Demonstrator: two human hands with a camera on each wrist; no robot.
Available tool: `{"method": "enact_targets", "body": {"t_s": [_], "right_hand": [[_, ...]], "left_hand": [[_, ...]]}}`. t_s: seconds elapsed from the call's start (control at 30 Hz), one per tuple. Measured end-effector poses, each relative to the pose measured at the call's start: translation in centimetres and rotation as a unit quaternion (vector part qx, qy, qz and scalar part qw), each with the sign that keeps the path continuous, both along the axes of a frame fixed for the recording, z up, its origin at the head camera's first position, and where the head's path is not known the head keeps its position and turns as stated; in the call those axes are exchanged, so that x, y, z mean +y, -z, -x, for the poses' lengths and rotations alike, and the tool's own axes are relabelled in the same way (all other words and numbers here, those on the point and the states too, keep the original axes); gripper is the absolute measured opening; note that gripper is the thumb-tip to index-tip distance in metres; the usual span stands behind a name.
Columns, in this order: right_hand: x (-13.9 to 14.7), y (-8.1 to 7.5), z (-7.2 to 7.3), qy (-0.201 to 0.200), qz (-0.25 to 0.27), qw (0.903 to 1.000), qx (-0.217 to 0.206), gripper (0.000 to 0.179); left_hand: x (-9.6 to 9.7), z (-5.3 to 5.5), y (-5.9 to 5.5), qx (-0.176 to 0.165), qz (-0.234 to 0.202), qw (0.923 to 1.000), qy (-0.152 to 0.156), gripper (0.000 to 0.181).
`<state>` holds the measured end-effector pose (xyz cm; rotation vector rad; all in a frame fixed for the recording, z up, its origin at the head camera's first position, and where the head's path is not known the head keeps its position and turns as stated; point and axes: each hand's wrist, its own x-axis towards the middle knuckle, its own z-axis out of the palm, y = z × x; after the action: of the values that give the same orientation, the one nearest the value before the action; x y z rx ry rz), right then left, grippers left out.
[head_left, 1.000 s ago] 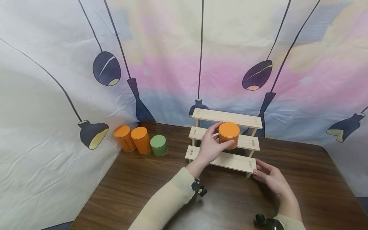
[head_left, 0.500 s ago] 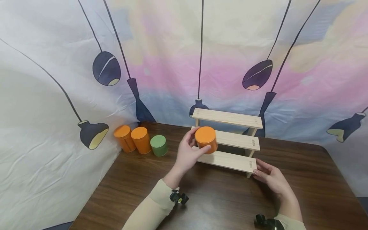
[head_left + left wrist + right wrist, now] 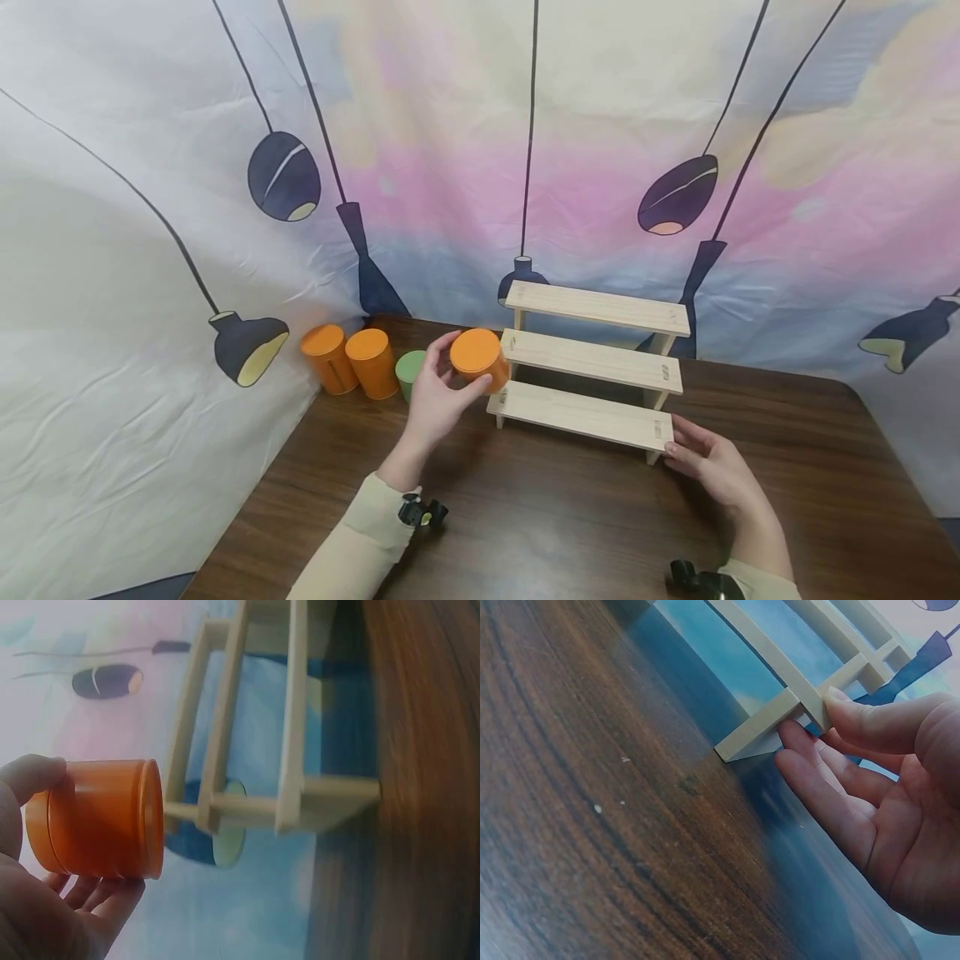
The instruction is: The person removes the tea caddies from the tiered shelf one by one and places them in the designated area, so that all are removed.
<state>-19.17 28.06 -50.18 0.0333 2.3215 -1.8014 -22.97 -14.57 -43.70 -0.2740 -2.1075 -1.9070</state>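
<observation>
My left hand (image 3: 433, 404) grips a short orange tin (image 3: 477, 358) by its sides, holding it up just off the left end of a three-step wooden display stand (image 3: 585, 417). In the left wrist view the thumb lies on one side of the tin (image 3: 101, 817) and the fingers on the other. My right hand (image 3: 716, 471) pinches the right end of the stand's lowest step. The right wrist view has the thumb against the step's end (image 3: 814, 709), with the fingers on its other side. All three steps are bare.
Two taller orange tins (image 3: 372, 364) stand side by side at the table's back left. A green tin (image 3: 407, 373) beside them is partly hidden by my left hand. Behind the brown table (image 3: 540, 517) hangs a cloth (image 3: 600, 108) printed with lamps.
My left hand has carried the orange tin leftward from over the middle step to beyond the stand's left end. The right hand keeps its place on the stand.
</observation>
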Motion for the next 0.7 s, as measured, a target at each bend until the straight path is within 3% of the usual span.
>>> {"method": "enact_targets", "body": {"t_s": [0.33,0.7], "right_hand": [[0.0,0.2,0.0,0.002,-0.002,1.0000,-0.009,0.072],[0.0,0.1,0.0,0.001,-0.003,1.0000,-0.008,0.074]], "left_hand": [[-2.3,0.5,2.5,-0.010,0.059,0.9964,-0.060,0.084],[-2.3,1.3,4.2,-0.025,0.153,0.9813,-0.113,0.082]]}}
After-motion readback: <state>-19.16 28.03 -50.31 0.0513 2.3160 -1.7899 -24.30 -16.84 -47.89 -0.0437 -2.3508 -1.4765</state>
